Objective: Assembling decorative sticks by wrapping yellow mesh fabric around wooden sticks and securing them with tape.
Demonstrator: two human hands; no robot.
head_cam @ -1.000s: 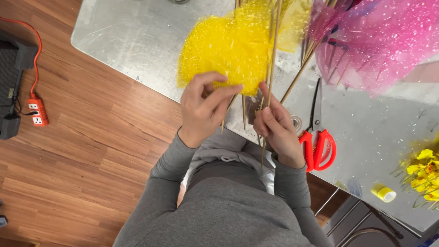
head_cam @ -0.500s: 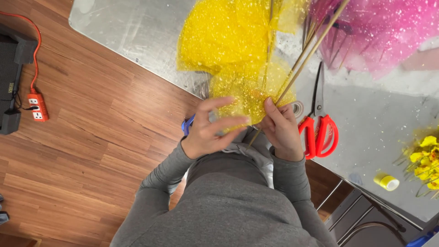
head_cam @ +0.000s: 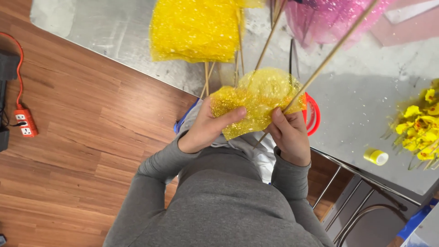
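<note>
Wrapping step: left hand (head_cam: 208, 126) pinches the yellow mesh piece (head_cam: 258, 103) at its 9 o'clock edge, right hand (head_cam: 288, 135) grips mesh and wooden stick (head_cam: 320, 66) (at 3 o'clock); next needs tighter gathering around the stick, I judge

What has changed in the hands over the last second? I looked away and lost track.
The left hand and right hand now hold a small piece of yellow mesh spread between them at a wooden stick; a second ago they worked bare sticks with no separate piece. The grip on the stick stayed. The big yellow mesh stack, pink mesh, red-handled scissors and tape roll stayed on the table.
</note>
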